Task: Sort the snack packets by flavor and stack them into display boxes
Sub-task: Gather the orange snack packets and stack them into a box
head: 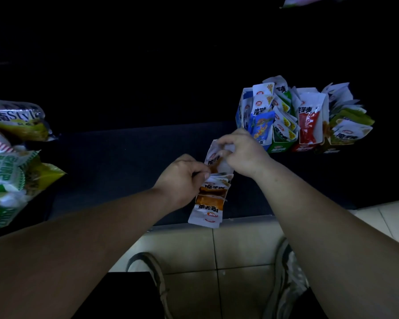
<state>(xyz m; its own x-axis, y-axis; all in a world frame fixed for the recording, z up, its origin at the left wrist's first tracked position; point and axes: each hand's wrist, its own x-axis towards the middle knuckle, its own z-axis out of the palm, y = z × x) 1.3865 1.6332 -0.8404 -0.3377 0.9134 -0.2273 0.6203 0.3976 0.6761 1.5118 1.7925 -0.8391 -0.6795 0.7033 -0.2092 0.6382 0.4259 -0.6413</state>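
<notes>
Right, both hands are busy at the centre of the frame. The left hand (pixel 184 178) is curled round a fanned bundle of orange packets (pixel 211 201), gripping it about the middle, with the lowest packet hanging past the near edge of the dark table (pixel 124 157). The right hand (pixel 244 153) is at the top of the bundle, fingers pinching the uppermost packet (pixel 217 161), and it looks like squaring-up work.

The display boxes sit at centre right, in a row: the blue box (pixel 240 107), green box (pixel 279 147) and red box (pixel 305 148) are already crammed, with packets poking out at angles. The far-right box (pixel 332 150) shows olive and brown packets, though it is too dim to say the flavour matches.

To do this well, I'd tap the edges level first, with all the labels facing one way, since the bundle is splayed and some packets look flipped. Then the grip should stay firm in the middle, because slick foil slides. The box flavour is worth checking before the whole stack goes in upright.

Big snack bags (pixel 14 125) lie at the left edge.
</notes>
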